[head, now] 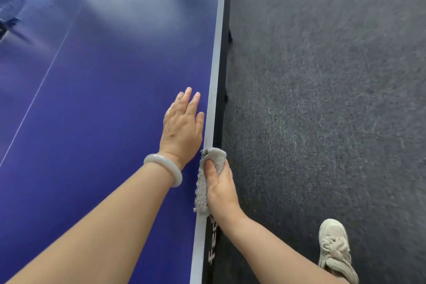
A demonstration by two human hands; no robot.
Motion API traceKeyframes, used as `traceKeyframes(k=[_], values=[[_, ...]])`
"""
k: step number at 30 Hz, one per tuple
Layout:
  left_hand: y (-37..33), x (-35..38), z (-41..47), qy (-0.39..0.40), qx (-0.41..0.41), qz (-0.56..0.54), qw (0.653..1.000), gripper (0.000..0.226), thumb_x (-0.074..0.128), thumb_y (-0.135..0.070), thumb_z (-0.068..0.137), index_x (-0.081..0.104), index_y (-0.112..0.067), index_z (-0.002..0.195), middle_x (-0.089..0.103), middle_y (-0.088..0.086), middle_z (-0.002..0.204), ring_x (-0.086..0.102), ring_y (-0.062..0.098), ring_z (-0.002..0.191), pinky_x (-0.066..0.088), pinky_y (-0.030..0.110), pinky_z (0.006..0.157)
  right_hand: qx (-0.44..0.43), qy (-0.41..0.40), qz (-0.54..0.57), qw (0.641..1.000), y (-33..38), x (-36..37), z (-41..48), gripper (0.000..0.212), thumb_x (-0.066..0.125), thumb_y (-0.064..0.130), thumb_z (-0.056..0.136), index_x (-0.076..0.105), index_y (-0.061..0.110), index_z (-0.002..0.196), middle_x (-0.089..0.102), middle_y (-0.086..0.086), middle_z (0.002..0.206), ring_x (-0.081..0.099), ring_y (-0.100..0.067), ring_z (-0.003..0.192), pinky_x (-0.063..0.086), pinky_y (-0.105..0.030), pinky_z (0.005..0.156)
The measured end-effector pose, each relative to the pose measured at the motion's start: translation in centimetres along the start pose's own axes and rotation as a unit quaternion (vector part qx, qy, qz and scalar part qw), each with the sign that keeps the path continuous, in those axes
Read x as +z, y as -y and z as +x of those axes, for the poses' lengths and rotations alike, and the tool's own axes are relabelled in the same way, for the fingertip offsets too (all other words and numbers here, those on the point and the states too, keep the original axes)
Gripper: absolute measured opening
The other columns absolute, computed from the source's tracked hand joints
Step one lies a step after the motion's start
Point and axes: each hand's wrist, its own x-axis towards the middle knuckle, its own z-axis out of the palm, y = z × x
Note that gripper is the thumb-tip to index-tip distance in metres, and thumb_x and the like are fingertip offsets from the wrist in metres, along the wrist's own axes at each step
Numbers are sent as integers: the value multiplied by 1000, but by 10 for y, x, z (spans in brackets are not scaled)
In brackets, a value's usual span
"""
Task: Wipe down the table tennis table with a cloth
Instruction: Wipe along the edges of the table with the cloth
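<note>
Head view looks down along the long side of the desk [92,99], where we stand with one pale shoe [336,249] on the grey carpet [322,76] just off its edge. Nearest us, both bare forearms reach forward. Our right hand [221,189] comes in from the carpet side, and its grip is clenched on the grey cloth [204,187]: the thumb lies on top while the fingers wrap down out of sight over the side. The cloth sits folded over the white border [216,64] and the dark side rail [222,99], which suggests that we are working the rim itself and not the open playing surface. Just beyond it, past a pale bangle [164,168] on the wrist, our left hand [182,127] rests palm down on the blue top, fingers straight and released, holding nothing. It lies close beside the border and ahead of the cloth, and we judge that it braces us as we lean in. Farther out, the blue surface runs on to the thin white centre line [39,92] at left and into a broad glare of reflected light. Much of the border beyond the cloth looks yet to be covered.
</note>
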Motion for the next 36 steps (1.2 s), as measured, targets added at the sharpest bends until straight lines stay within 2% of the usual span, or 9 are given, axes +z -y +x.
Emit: traceKeyframes(k=[4, 9, 14, 20, 24, 28, 32, 36], values=[[7, 13, 64, 36, -7, 35, 999, 51, 26, -30, 106, 15, -25, 156, 7, -3, 165, 2, 16, 152, 2, 37, 123, 8, 0, -18, 1000, 14, -1, 27, 74, 38, 69, 86, 38, 23, 145, 46, 2, 135, 47, -13, 127, 38, -40, 112], [15, 19, 67, -15, -25, -30, 999, 48, 32, -19, 106, 27, -26, 153, 19, -7, 162, 11, 9, 150, 5, 34, 123, -2, -27, -40, 999, 47, -1, 84, 56, 42, 49, 100, 42, 14, 143, 49, -6, 134, 47, -19, 129, 36, -41, 113], [14, 16, 67, -20, -34, -56, 998, 48, 38, -14, 104, 32, -25, 151, 23, -8, 159, 14, 8, 149, 9, 35, 123, 4, -39, -27, 999, 90, -3, 143, 52, 40, 52, 99, 46, 19, 138, 49, -2, 127, 49, -17, 124, 37, -34, 110], [12, 15, 66, -5, -39, -43, 998, 50, 29, -24, 102, 31, -27, 152, 23, -9, 160, 11, 6, 150, 8, 34, 123, 6, -44, -42, 998, 136, -5, 215, 53, 40, 49, 102, 49, 9, 135, 55, -18, 131, 54, -31, 123, 42, -48, 108], [11, 14, 68, 2, -39, -32, 999, 52, 25, -30, 101, 30, -28, 153, 22, -10, 161, 9, 5, 150, 9, 35, 123, 15, -50, -72, 996, 175, -8, 265, 59, 39, 53, 101, 49, 4, 133, 57, -22, 131, 56, -35, 121, 43, -49, 106], [9, 13, 70, 5, -42, -27, 999, 53, 26, -28, 99, 33, -25, 151, 25, -8, 160, 14, 9, 149, 14, 39, 121, 29, -50, -76, 995, 194, -11, 290, 60, 39, 54, 101, 50, 2, 129, 60, -21, 126, 60, -34, 115, 47, -49, 102], [6, 11, 70, 12, -32, 6, 999, 53, 30, -24, 96, 37, -20, 148, 34, 0, 155, 26, 19, 145, 24, 45, 114, 32, -35, -74, 996, 191, -15, 289, 56, 41, 53, 101, 50, 6, 130, 61, -20, 125, 61, -34, 115, 47, -50, 102], [9, 0, 97, 13, -24, 3, 1000, 43, 37, -29, 92, 53, -20, 131, 48, -1, 134, 44, 21, 122, 42, 44, 100, 34, -31, -56, 997, 193, -15, 288, 50, 42, 49, 101, 51, 7, 126, 61, -24, 121, 63, -39, 109, 50, -56, 96]])
